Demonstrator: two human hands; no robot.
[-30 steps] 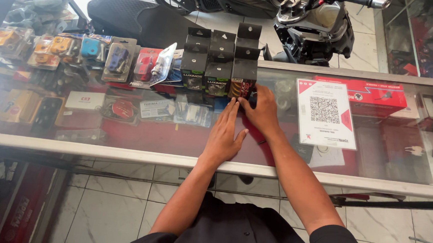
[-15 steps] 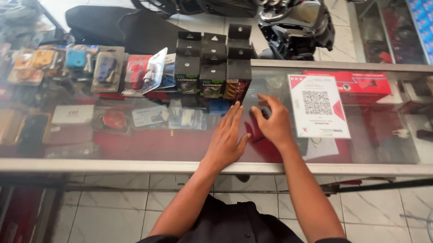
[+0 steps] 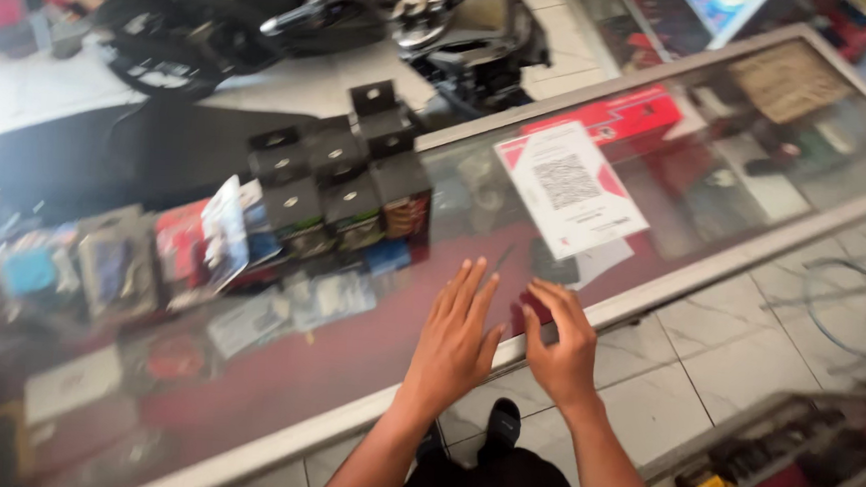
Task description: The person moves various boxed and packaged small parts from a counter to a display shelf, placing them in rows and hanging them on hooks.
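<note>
I am leaning over a glass shop counter (image 3: 271,434). A small dark red thing (image 3: 532,307) is lying at its near edge, just under my right hand (image 3: 559,347), whose curled fingers are touching it; whether gripping, I cannot tell. My left hand (image 3: 455,343) is resting flat, empty, just left. Black boxes (image 3: 341,193) are standing farther back.

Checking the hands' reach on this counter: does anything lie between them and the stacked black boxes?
Nothing visible does: only bare glass countertop separates the left hand and right hand from the black boxes.
</note>
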